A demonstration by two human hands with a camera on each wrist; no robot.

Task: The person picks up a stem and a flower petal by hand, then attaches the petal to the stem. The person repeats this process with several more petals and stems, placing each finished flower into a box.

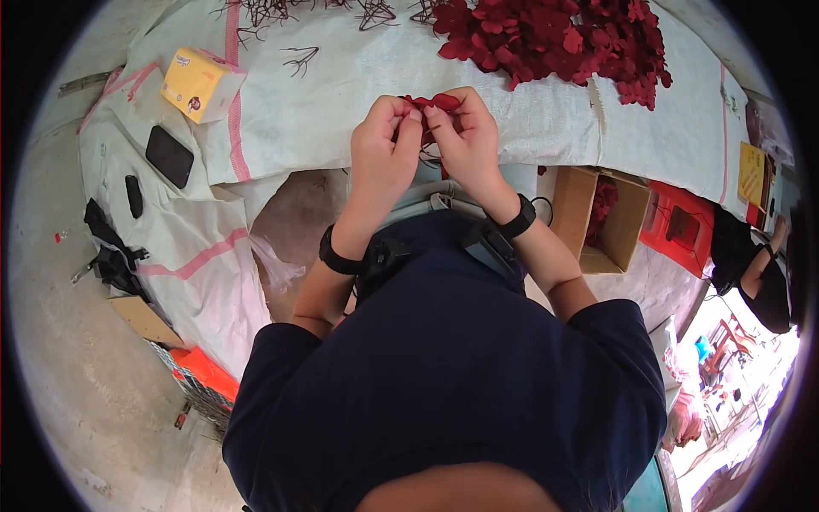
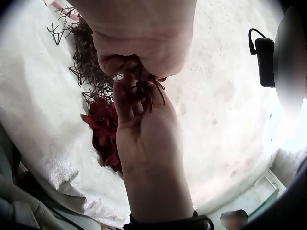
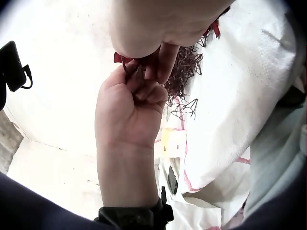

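Note:
Both hands meet over the front of the covered work surface, thumbs close together. My left hand [image 1: 384,141] pinches red fabric petals [image 1: 444,102] between thumb and curled fingers. From the other side my right hand [image 1: 467,141] pinches the same petals. Thin dark prongs of a branched stem [image 2: 162,93] stick out between the hands in the left wrist view. Much of the stem and petals is hidden by the fingers. Beyond the right hand lies a large heap of loose red fabric petals [image 1: 554,43].
Bare branched stems [image 1: 367,13] lie at the far edge, with one loose stem [image 1: 300,60] nearer. To the left are a yellow tissue box [image 1: 196,85] and a phone [image 1: 170,157]. A cardboard box [image 1: 567,200] with red petals and a red stool [image 1: 682,224] stand below right.

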